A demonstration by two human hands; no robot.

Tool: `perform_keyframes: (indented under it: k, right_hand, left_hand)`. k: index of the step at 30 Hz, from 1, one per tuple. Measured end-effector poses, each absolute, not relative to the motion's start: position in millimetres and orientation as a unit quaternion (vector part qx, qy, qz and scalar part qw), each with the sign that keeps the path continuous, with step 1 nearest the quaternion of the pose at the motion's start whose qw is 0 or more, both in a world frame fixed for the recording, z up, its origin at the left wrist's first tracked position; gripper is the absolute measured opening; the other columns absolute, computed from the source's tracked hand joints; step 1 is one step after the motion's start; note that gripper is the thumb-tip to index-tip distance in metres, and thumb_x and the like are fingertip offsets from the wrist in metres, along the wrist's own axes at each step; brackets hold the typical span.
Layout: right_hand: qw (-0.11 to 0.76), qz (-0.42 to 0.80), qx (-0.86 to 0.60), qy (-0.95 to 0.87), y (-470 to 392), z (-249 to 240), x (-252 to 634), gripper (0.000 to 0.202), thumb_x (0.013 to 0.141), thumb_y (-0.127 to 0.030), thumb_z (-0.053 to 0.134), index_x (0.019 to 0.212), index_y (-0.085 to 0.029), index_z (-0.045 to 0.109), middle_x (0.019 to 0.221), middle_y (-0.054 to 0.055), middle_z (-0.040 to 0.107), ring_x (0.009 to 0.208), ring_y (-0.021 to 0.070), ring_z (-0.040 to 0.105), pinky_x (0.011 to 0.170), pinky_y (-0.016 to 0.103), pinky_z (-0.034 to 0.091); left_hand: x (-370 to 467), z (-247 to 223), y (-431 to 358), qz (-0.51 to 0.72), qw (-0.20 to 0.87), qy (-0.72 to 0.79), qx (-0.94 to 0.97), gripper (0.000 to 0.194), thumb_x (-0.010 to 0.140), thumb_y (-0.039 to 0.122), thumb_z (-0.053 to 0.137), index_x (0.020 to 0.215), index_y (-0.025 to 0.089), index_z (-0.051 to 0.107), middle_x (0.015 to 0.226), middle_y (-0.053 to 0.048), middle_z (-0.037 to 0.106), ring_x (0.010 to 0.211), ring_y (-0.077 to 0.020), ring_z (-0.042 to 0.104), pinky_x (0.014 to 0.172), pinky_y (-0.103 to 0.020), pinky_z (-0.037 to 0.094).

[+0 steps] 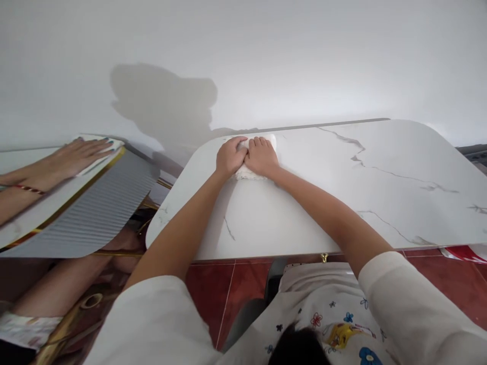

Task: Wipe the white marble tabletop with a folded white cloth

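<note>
A folded white cloth [250, 174] lies on the white marble-patterned tabletop [304, 203], near its back edge. My left hand [230, 157] grips the left side of the cloth, fingers curled over it. Right beside it, my right hand [262, 157] presses on the cloth with its fingers bent and close together. The two thumbs meet in the middle. Part of the cloth is hidden under both hands, and its edges show in front and behind.
A pale wall [304, 61] stands behind the table. At left, another person's hand [81, 152] lies on a white cloth on a second table with a grey ribbed side [95, 203] and gold trim. Red floor tiles [243, 279] show below.
</note>
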State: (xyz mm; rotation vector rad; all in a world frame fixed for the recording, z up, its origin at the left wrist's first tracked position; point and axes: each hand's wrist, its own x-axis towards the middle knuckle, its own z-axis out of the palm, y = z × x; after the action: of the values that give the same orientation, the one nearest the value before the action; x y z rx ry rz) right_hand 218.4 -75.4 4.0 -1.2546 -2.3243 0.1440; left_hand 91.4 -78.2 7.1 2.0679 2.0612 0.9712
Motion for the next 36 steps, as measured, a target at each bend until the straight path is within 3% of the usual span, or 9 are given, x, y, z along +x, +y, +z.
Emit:
perform_keyframes:
  k: [9, 17, 27, 36]
  right_hand:
    - [0.252, 0.037, -0.480, -0.839, -22.8, 4.9, 210.8, 0.042, 0.098, -0.018, 0.034, 0.127, 0.005, 0.054, 0.136, 0.023, 0.056, 0.135, 0.0318, 0.043, 0.113, 0.041, 0.030]
    - [0.262, 0.051, -0.476, -0.838, 5.4, -0.6, 204.2, 0.043, 0.095, -0.018, 0.038, 0.130, 0.001, 0.053, 0.137, 0.022, 0.055, 0.133, 0.0327, 0.043, 0.113, 0.047, 0.030]
    - [0.231, 0.048, -0.474, -0.848, -18.1, 4.0, 215.1, 0.048, 0.096, -0.019, 0.036, 0.136, 0.005, 0.047, 0.144, 0.023, 0.048, 0.137, 0.0333, 0.039, 0.114, 0.044, 0.026]
    - [0.232, 0.044, -0.455, -0.859, -79.7, 3.1, 223.7, 0.047, 0.096, -0.021, 0.034, 0.134, 0.003, 0.047, 0.144, 0.025, 0.047, 0.136, 0.0330, 0.039, 0.113, 0.050, 0.028]
  left_hand:
    - [85.2, 4.8, -20.0, 0.341, 0.048, 0.653, 0.675, 0.050, 0.075, 0.019, 0.046, 0.120, 0.018, 0.068, 0.129, -0.007, 0.067, 0.122, -0.0245, 0.058, 0.109, -0.034, 0.040]
    - [83.1, 5.7, -2.2, 0.344, 0.049, 0.660, 0.666, 0.050, 0.075, 0.021, 0.046, 0.120, 0.018, 0.068, 0.128, -0.006, 0.067, 0.122, -0.0246, 0.058, 0.109, -0.034, 0.040]
    - [89.6, 4.9, -21.9, 0.325, 0.051, 0.660, 0.675, 0.054, 0.076, 0.025, 0.045, 0.127, 0.021, 0.063, 0.137, -0.004, 0.061, 0.128, -0.0260, 0.053, 0.112, -0.038, 0.038]
    - [94.2, 6.3, -87.0, 0.294, 0.040, 0.663, 0.687, 0.055, 0.080, 0.028, 0.040, 0.130, 0.018, 0.060, 0.139, -0.007, 0.059, 0.130, -0.0271, 0.052, 0.112, -0.039, 0.038]
